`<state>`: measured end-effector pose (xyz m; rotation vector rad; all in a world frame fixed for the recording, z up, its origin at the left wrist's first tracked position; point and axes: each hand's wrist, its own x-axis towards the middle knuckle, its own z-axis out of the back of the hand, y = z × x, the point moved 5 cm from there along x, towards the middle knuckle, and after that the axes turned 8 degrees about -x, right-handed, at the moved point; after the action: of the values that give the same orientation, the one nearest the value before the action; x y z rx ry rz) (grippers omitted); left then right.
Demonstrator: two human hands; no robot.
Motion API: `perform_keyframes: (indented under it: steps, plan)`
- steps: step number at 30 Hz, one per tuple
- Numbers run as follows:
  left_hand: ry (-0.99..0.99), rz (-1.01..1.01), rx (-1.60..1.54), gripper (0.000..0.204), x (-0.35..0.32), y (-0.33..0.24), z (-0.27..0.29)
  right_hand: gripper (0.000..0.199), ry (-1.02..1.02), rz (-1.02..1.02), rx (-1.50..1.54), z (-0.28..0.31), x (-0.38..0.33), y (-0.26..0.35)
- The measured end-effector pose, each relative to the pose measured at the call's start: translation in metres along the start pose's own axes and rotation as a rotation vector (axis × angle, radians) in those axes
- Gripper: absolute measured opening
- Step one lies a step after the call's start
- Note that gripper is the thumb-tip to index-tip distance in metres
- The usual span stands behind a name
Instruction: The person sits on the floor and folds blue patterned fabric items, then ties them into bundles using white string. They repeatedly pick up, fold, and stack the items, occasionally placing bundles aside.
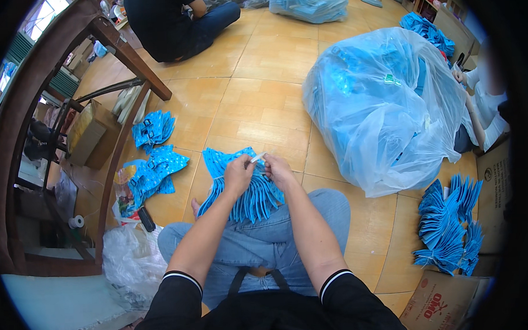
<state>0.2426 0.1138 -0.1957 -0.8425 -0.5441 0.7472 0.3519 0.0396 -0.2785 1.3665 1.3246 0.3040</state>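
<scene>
Left hand [239,174] and right hand [279,170], head view: fingers are closed, both pinching a pale strip [257,157]. Beneath both hands, a blue bundle [252,201] of layered cloth fans out. Work on this bundle appears under way, the strip seemingly not yet settled; heaps [158,166] left of the left hand look unsorted, while fanned stacks [437,223], well right of the right hand, may be done. Whether the strip passes round the cloth is hidden. Film veils the contents of the bag [373,126] beyond the right hand; a co-worker [488,113] at far right is cut off.
</scene>
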Motion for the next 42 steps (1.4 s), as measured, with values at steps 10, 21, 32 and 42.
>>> perform_keyframes:
  steps: [10,21,32,42]
  plan:
    - [-0.022,0.093,-0.225,0.013,0.005,0.015,0.000,0.022,0.102,0.060,-0.306,-0.013,-0.015,0.013]
    - [0.034,0.078,-0.178,0.011,-0.001,0.009,-0.008,0.023,-0.404,0.207,-0.406,-0.001,-0.010,0.008]
    - [0.006,0.169,-0.291,0.013,0.000,0.019,-0.008,0.025,-0.595,0.453,-0.543,0.012,0.008,-0.008]
    - [-0.002,0.186,-0.344,0.011,0.000,0.025,-0.005,0.026,-1.086,0.240,-0.357,0.046,-0.031,0.023]
